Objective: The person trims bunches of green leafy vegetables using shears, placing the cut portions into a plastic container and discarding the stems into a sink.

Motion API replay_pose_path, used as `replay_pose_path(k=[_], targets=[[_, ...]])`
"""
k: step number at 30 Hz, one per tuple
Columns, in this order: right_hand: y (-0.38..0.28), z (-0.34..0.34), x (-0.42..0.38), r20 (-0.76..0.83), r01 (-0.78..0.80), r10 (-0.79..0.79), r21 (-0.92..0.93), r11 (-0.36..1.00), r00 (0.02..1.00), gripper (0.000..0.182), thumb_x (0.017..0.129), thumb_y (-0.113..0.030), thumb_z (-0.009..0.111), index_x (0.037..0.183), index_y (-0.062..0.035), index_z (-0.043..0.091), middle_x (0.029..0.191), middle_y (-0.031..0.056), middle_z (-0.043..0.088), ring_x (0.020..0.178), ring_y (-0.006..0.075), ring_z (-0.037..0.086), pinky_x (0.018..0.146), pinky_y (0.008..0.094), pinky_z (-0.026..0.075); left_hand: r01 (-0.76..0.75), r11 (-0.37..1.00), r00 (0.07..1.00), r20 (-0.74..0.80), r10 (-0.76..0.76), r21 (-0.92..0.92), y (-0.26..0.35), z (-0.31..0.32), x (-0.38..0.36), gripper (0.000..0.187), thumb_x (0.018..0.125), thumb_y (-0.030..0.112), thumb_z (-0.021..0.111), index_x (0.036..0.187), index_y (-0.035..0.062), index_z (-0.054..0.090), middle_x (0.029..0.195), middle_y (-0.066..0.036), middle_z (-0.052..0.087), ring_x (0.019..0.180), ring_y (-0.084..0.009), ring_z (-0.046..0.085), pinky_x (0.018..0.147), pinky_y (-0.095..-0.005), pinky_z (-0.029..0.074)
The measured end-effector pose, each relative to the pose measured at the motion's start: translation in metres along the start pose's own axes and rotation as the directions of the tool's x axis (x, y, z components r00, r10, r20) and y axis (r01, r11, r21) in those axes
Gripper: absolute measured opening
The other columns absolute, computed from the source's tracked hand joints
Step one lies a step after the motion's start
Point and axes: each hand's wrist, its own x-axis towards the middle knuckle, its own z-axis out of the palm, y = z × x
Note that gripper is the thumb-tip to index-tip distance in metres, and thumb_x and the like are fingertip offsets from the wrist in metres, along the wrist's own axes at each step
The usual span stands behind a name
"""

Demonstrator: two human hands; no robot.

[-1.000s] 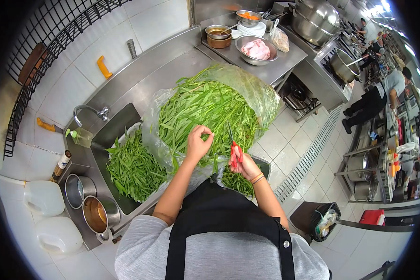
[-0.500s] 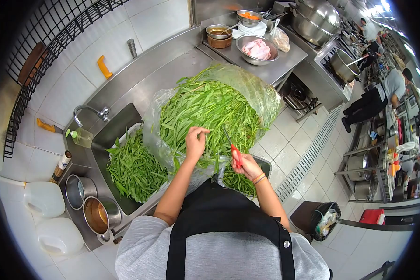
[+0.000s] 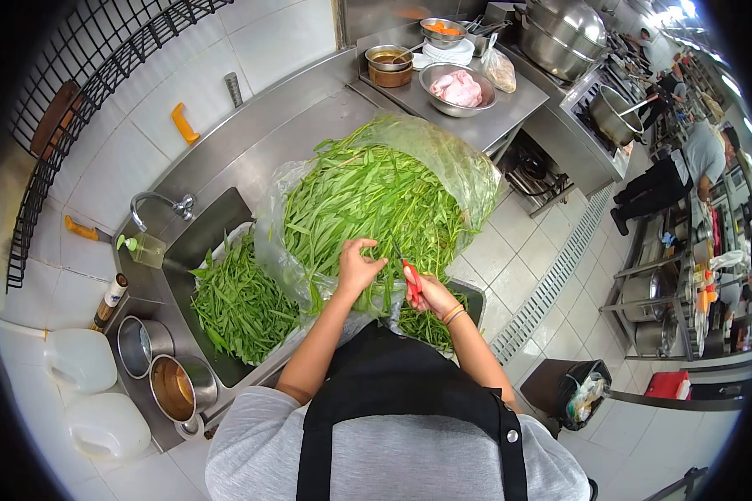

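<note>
My right hand is wrapped round a small tool with a red handle, its thin dark blade pointing up and left over the greens. My left hand is just left of the blade, fingers apart and curved, with nothing visible in them. Beneath both hands lies a big heap of long leafy greens in an open clear plastic bag. More cut greens fill the sink at the left, and a smaller pile lies below my right hand.
A faucet, a soap bottle and metal pots stand left. Raw meat sits in a bowl at the back. A trash bin is at right; a person stands farther off.
My left hand has moved slightly down and right, its fingers spreading wider. My right hand has shifted a little left with the red-handled tool, bringing the two hands closer.
</note>
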Motion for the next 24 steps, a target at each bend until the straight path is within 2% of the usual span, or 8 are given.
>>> replay_pose_path(k=[6,10,14,16,18,22,23,24], targets=[[0.002,-0.004,0.01,-0.021,0.063,-0.062,0.048,0.997,0.998,0.042,0.08,-0.043,0.065,0.061,-0.0097,0.047,0.054,-0.0016,0.048,0.042,0.0062,0.043,0.039,0.0194,0.031,0.055,0.998,0.998,0.034,-0.054,-0.043,0.007,-0.007,-0.004,0.035,0.063,0.009,0.077,0.094,0.0062,0.06,0.106,-0.01,0.047,0.065,-0.0119,0.055,0.058,-0.0234,0.049],[0.013,-0.017,0.0,0.046,0.08,-0.078,-0.043,0.996,0.996,0.029,0.083,-0.034,0.063,0.076,-0.0082,0.052,0.061,-0.0012,0.052,0.046,0.0063,0.046,0.042,0.0186,0.036,0.035,0.997,0.999,0.036,-0.032,-0.072,-0.001,-0.018,-0.007,0.032,0.064,0.007,0.075,0.093,0.0059,0.061,0.105,-0.01,0.048,0.07,-0.0123,0.056,0.058,-0.0228,0.049],[0.0,-0.019,-0.009,0.007,0.09,-0.092,0.155,0.984,0.996,0.027,0.083,-0.03,0.064,0.078,-0.0078,0.05,0.061,-0.0021,0.05,0.048,0.0057,0.047,0.043,0.0188,0.037,-0.056,0.989,0.996,-0.081,0.045,-0.136,0.011,-0.066,-0.018,0.028,0.068,0.003,0.072,0.094,0.0052,0.06,0.104,-0.009,0.049,0.079,-0.0129,0.055,0.06,-0.0237,0.05],[-0.014,-0.013,0.003,-0.222,0.38,-0.369,0.009,0.925,0.903,0.034,0.077,-0.034,0.071,0.067,-0.0102,0.047,0.057,-0.003,0.048,0.047,0.0053,0.045,0.043,0.0198,0.034,-0.064,0.995,0.967,-0.252,0.042,-0.081,0.024,-0.108,-0.024,0.028,0.069,0.001,0.071,0.095,0.0051,0.06,0.105,-0.008,0.047,0.077,-0.0115,0.054,0.059,-0.0216,0.049],[-0.016,-0.02,0.043,-0.378,0.51,-0.546,-0.2,0.837,0.748,0.036,0.076,-0.032,0.072,0.067,-0.0097,0.046,0.057,-0.0035,0.048,0.047,0.006,0.044,0.044,0.0214,0.035,-0.096,0.995,0.896,-0.435,0.092,0.012,0.021,-0.151,-0.027,0.028,0.07,-0.002,0.068,0.096,0.005,0.06,0.104,-0.006,0.045,0.073,-0.0091,0.051,0.056,-0.0183,0.046],[-0.062,0.003,0.078,-0.495,0.518,-0.64,-0.377,0.767,0.588,0.038,0.069,-0.028,0.077,0.067,-0.0073,0.045,0.061,0.0012,0.05,0.055,0.0122,0.047,0.051,0.0267,0.04,-0.001,0.972,0.772,-0.617,0.151,0.237,-0.011,-0.218,-0.033,0.027,0.071,-0.007,0.063,0.096,0.003,0.059,0.1,-0.005,0.043,0.07,-0.0062,0.047,0.05,-0.0151,0.039],[-0.065,0.004,0.096,-0.522,0.426,-0.691,-0.547,0.721,0.499,0.037,0.064,-0.023,0.078,0.069,-0.006,0.046,0.065,0.0044,0.05,0.06,0.016,0.048,0.056,0.0293,0.042,0.076,0.954,0.762,-0.634,0.132,0.29,-0.027,-0.231,-0.035,0.029,0.07,-0.002,0.067,0.097,0.0042,0.059,0.104,-0.008,0.044,0.076,-0.0136,0.052,0.058,-0.0229,0.045],[-0.068,0.006,0.107,-0.527,0.303,-0.745,-0.692,0.656,0.408,0.038,0.059,-0.019,0.08,0.07,-0.0046,0.046,0.069,0.0076,0.05,0.065,0.0198,0.049,0.061,0.032,0.044,0.078,0.953,0.756,-0.64,0.134,0.292,-0.048,-0.24,-0.038,0.029,0.07,-0.002,0.067,0.097,0.0042,0.059,0.104,-0.008,0.044,0.076,-0.0136,0.052,0.058,-0.0229,0.045]])
